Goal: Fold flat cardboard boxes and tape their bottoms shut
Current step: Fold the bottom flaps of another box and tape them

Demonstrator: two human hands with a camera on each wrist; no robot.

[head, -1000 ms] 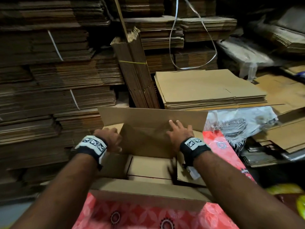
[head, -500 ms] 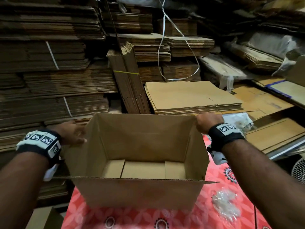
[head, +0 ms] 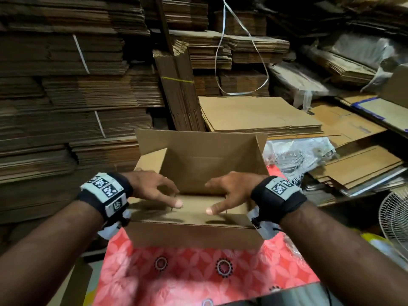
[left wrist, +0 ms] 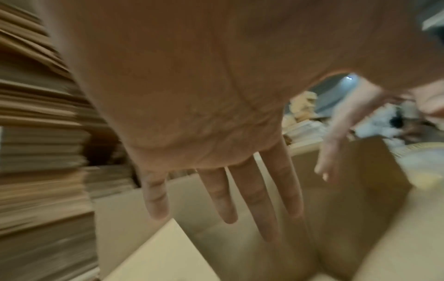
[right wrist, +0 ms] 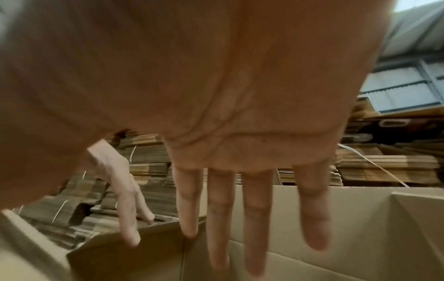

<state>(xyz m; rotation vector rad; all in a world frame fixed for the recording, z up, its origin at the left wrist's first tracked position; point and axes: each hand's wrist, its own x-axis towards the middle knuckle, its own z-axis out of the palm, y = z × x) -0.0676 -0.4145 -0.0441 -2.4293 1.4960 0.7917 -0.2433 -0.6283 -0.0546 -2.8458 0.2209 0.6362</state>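
Observation:
A brown cardboard box (head: 198, 164) stands with its opening up on the red patterned cloth (head: 198, 272). Its far flap stands upright, and the near flap (head: 194, 217) lies folded inward. My left hand (head: 154, 188) and right hand (head: 229, 191) hover side by side over the opening, thumbs pointing at each other above the near flap. In the left wrist view my left hand (left wrist: 228, 199) has straight, spread fingers over the box (left wrist: 156, 256). The right wrist view shows my right hand (right wrist: 240, 218) likewise straight-fingered above the box's inner wall (right wrist: 360, 218). Neither hand holds anything.
A pile of flat cardboard sheets (head: 260, 113) lies just behind the box. Strapped cardboard bundles (head: 66, 96) wall the left and back, with one upright bundle (head: 178, 89). Crumpled plastic wrap (head: 295, 155) and a fan (head: 395, 219) sit to the right.
Both hands let go of the box's left and right top edges and came together over its opening. The box now sits lower on the cloth with its near flap folded in.

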